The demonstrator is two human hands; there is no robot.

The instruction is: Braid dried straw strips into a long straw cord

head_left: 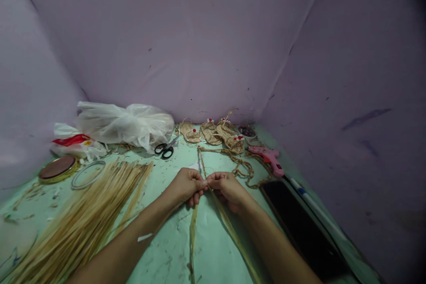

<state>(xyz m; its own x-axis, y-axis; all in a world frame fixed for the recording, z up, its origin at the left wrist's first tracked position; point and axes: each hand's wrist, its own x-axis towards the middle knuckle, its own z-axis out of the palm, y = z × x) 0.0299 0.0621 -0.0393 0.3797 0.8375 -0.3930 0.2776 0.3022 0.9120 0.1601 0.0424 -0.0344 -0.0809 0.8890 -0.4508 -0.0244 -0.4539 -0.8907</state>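
Note:
My left hand (pixel 187 185) and my right hand (pixel 226 188) meet at the middle of the green table (pixel 173 248), fingertips pinched together on a braid of straw (pixel 201 162). The braid runs from the fingers toward the back of the table. Two loose straw strands (pixel 193 235) trail from the hands toward me. Both hands are closed on the straw.
A large bundle of straw strips (pixel 83 217) lies at the left. Black scissors (pixel 164 149), a white plastic bag (pixel 126 124), small woven straw sandals (pixel 216 132), a pink glue gun (pixel 270 159), a dark flat slab (pixel 299 226), a round tin lid (pixel 58 167) and a ring (pixel 87 174) surround the hands.

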